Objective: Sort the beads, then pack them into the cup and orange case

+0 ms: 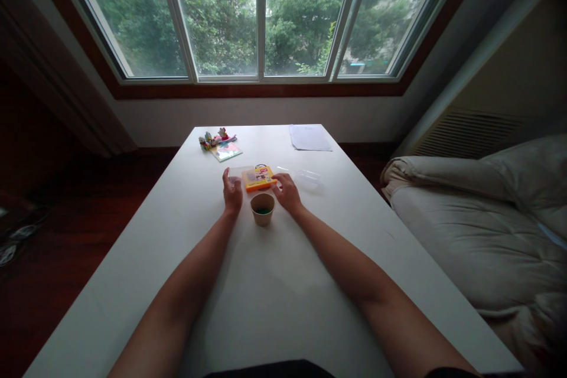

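Beyond a paper cup (263,211) with something dark green inside lies an orange-yellow box (258,178) with a printed label. My right hand (287,191) grips the box's right end between thumb and fingers. On the other side, my left hand (233,191) is closed on a clear plastic case (239,172), whose right part meets the box's left edge. Whether the two are joined cannot be made out. Some thin dark thing shows just behind the box, mostly hidden by it.
Clear plastic packaging (309,179) lies right of my right hand. Small colourful figures (217,138) and a flat shiny card (227,151) are at the back left of the white table (283,283). Paper sheets (310,137) lie at the back right. A padded sofa (452,236) stands to the right.
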